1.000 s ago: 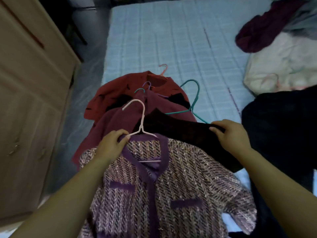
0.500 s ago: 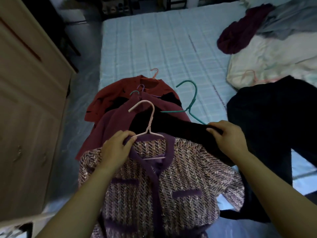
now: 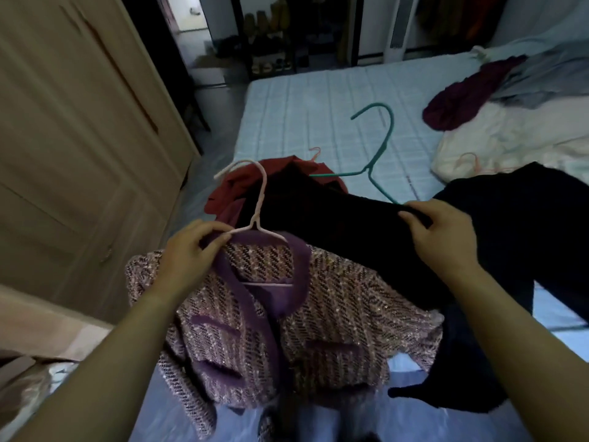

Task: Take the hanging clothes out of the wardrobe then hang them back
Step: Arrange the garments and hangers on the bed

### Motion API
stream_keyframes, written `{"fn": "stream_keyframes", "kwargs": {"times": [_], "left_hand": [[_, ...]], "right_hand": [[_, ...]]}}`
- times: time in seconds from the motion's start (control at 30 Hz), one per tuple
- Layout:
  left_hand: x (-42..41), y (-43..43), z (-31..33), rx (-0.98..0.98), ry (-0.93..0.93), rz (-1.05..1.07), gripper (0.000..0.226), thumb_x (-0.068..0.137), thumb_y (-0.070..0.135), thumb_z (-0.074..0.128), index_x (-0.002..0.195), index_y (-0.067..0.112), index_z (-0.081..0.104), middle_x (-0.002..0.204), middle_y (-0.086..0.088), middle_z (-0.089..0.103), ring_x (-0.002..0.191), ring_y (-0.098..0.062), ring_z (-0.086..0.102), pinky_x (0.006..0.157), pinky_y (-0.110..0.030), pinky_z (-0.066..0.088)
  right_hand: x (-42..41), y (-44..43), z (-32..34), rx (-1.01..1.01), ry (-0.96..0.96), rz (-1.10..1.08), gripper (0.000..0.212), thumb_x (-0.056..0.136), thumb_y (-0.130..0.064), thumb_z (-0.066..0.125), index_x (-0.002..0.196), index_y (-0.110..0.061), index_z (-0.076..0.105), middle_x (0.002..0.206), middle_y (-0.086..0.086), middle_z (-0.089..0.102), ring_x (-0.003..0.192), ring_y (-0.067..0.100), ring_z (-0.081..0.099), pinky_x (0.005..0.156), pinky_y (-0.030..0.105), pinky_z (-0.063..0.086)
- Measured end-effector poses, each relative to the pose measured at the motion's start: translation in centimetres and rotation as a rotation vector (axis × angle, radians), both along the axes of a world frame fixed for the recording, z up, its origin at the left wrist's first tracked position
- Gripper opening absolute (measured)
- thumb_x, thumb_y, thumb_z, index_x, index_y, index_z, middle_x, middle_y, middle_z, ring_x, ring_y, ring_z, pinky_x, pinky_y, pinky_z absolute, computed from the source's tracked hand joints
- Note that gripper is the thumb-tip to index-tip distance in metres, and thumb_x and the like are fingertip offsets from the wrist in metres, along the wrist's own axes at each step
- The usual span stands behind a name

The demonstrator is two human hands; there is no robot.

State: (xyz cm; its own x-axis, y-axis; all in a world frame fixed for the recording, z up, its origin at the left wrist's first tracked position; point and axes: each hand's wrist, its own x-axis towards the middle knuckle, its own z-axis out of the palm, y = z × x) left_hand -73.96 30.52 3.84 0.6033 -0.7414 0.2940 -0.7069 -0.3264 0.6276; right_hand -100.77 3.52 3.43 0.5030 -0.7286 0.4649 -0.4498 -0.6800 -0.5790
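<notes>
Between both hands (image 3: 188,250) (image 3: 446,237), hangered clothes (image 3: 334,301)

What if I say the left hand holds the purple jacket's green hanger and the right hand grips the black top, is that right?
Not quite. The head view shows the left hand holding the pink hanger of the purple jacket, not a green one. The right hand does grip the black top.

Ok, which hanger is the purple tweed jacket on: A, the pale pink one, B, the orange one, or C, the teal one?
A: the bar of the pale pink hanger crosses inside the collar of the purple tweed jacket, the left hand pinches that hanger's shoulder, and the right hand grips the black garment.
</notes>
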Motion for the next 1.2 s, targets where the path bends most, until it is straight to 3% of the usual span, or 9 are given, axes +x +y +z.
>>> {"fn": "stream_keyframes", "kwargs": {"times": [0.17,0.33,0.43,0.53,0.7,0.8,0.9,1.07,1.2], "left_hand": [[3.5,-2.6,2.3,-0.033,-0.062,-0.103,0.015,0.089,0.019,0.063,0.092,0.034,0.064,0.089,0.005,0.060,0.090,-0.018,0.057,0.080,-0.037,0.045],[7.7,-4.3,2.2,-0.034,0.000,-0.198,0.013,0.091,0.019,0.060,0.091,0.032,0.063,0.094,0.004,0.061,0.092,-0.012,0.055,0.081,-0.027,0.041],[9.9,-4.1,1.2,-0.048,0.077,-0.251,0.027,0.090,0.014,0.060,0.085,0.040,0.060,0.091,0.016,0.059,0.090,-0.004,0.053,0.076,-0.014,0.038],[11.6,-4.4,-0.5,-0.022,0.099,-0.272,0.021,0.090,0.014,0.061,0.087,0.034,0.062,0.092,0.006,0.061,0.092,-0.009,0.054,0.079,-0.024,0.039],[13.4,-5.4,-4.6,0.099,0.040,-0.294,0.023,0.090,0.015,0.061,0.091,0.037,0.058,0.091,0.000,0.058,0.092,-0.023,0.057,0.078,-0.033,0.040],[13.7,-5.1,-7.3,0.138,0.084,-0.269,0.030,0.091,0.015,0.059,0.088,0.044,0.054,0.085,0.010,0.052,0.090,-0.021,0.056,0.076,-0.034,0.040],[14.4,-5.8,-9.3,0.161,0.101,-0.226,0.031,0.093,0.020,0.057,0.088,0.050,0.053,0.091,0.006,0.055,0.092,-0.020,0.056,0.081,-0.041,0.046],[14.0,-9.8,-10.4,0.217,0.055,-0.087,0.011,0.092,0.021,0.058,0.100,0.026,0.062,0.088,0.004,0.052,0.089,-0.025,0.058,0.080,-0.045,0.047],[12.6,-12.7,-11.9,0.290,0.047,-0.021,0.008,0.094,0.029,0.055,0.098,0.036,0.055,0.089,0.007,0.056,0.087,-0.020,0.058,0.075,-0.048,0.048]], "right_hand": [[-1.3,1.5,3.4,-0.107,-0.049,-0.081,0.014,0.083,-0.015,0.069,0.094,-0.008,0.073,0.086,0.009,0.070,0.081,0.026,0.065,0.077,0.031,0.048],[-1.7,2.6,7.4,-0.220,-0.015,-0.215,0.019,0.084,-0.019,0.065,0.097,-0.007,0.072,0.091,0.011,0.070,0.086,0.027,0.064,0.078,0.014,0.036],[-1.2,2.8,9.5,-0.269,0.033,-0.288,0.022,0.085,-0.021,0.061,0.098,-0.007,0.072,0.093,0.014,0.070,0.088,0.030,0.064,0.077,0.019,0.037],[1.1,2.8,10.0,-0.303,0.065,-0.270,0.020,0.085,-0.020,0.062,0.097,-0.007,0.072,0.089,0.014,0.069,0.085,0.031,0.063,0.075,0.024,0.038],[5.6,1.8,6.2,-0.187,0.145,-0.274,0.020,0.084,-0.022,0.067,0.101,-0.012,0.072,0.096,0.011,0.070,0.089,0.032,0.064,0.076,0.034,0.048],[7.1,-0.2,4.0,-0.131,0.180,-0.307,0.021,0.085,-0.022,0.065,0.103,-0.013,0.072,0.096,0.011,0.069,0.090,0.032,0.062,0.073,0.037,0.050],[8.6,-4.0,2.9,-0.108,0.228,-0.309,0.021,0.087,-0.023,0.062,0.103,-0.013,0.071,0.098,0.012,0.068,0.092,0.033,0.061,0.072,0.036,0.046],[11.6,-12.0,0.4,-0.042,0.208,-0.180,0.022,0.088,-0.024,0.063,0.104,-0.012,0.071,0.100,0.011,0.068,0.094,0.030,0.061,0.075,0.033,0.046],[12.1,-18.6,-5.8,0.127,0.255,-0.097,0.025,0.086,-0.025,0.065,0.106,-0.011,0.071,0.106,0.010,0.069,0.100,0.029,0.062,0.083,0.033,0.046]]}}
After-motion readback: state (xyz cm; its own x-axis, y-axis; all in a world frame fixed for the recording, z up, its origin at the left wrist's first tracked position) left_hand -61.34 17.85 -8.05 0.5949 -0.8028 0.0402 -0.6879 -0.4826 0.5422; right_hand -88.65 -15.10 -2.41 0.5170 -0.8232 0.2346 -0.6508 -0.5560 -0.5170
